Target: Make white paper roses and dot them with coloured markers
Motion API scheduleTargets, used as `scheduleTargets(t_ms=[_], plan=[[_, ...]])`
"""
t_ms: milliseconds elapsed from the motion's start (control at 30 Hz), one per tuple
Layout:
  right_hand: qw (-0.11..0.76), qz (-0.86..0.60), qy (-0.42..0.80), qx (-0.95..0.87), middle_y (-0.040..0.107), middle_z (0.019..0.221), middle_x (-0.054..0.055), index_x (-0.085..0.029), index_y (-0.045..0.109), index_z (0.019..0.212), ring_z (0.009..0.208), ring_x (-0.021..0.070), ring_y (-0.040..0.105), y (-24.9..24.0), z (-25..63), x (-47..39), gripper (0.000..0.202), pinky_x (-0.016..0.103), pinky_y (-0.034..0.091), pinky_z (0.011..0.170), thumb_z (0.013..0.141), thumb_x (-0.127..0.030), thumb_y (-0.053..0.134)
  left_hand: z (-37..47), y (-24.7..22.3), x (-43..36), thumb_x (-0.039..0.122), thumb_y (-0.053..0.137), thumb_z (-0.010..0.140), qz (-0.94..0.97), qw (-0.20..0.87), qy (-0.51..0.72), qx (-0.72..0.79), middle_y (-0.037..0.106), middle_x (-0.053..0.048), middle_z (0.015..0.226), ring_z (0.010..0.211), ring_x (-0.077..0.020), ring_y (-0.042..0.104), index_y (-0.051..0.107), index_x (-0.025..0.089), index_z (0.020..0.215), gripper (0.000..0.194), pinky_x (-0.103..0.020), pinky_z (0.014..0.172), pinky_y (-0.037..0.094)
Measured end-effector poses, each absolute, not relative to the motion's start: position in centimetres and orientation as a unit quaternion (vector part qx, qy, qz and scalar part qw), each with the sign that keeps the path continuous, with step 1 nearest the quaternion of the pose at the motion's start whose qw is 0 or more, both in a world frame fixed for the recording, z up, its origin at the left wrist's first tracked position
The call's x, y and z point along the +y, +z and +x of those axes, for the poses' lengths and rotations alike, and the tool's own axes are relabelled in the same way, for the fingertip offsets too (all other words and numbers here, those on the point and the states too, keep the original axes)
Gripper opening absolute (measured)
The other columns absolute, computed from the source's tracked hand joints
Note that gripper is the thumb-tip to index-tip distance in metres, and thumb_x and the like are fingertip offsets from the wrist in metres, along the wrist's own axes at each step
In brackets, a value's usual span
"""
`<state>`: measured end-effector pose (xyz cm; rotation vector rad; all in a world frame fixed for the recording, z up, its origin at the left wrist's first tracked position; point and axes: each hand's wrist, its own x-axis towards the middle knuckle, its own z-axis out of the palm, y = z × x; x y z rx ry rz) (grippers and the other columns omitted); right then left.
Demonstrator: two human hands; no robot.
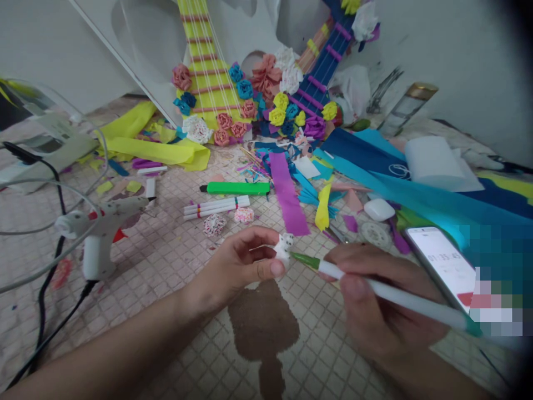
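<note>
Between the thumb and fingers of my left hand (245, 258) is a small white animal figurine (284, 246) with dark face marks. My right hand (378, 305) grips a white marker (400, 297) with a green tip section. The marker's tip points left and is at or very close to the figurine's side; I cannot tell whether it touches. Just beyond my left hand lie two small speckled balls or figures, one round speckled piece (214, 224) and one pink-dotted piece (244, 215). Several white markers (216, 206) lie side by side behind them, with a green highlighter (237, 188) farther back.
A white glue gun (100, 228) with cables stands at the left. A phone (441, 266) showing a timer lies at the right. Yellow (208, 83) and blue (320, 72) paper guitars with paper flowers lean at the back. Crepe paper strips (287, 194) and scraps cover the table beyond my hands.
</note>
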<state>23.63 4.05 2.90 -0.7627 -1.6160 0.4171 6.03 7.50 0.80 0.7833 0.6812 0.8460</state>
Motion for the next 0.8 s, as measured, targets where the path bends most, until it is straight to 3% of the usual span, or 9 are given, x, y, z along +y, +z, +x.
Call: scheduleTargets(t_ms=[800], plan=[[0.6,-0.385,0.143,-0.687,0.064,0.071,0.003,-0.018,0.064,0.094,0.059,0.0147,0.06,2.54,23.63,4.15,0.023,0.028,0.051,0.045,0.075,-0.007,0.06,6.19,0.94,7.48,0.023,0.078,0.065,0.343,0.793,0.428,0.264,0.065,0.003,0.075,0.064,-0.0065,0.057,0.068,0.019,0.084,0.023,-0.018,0.062,0.043]])
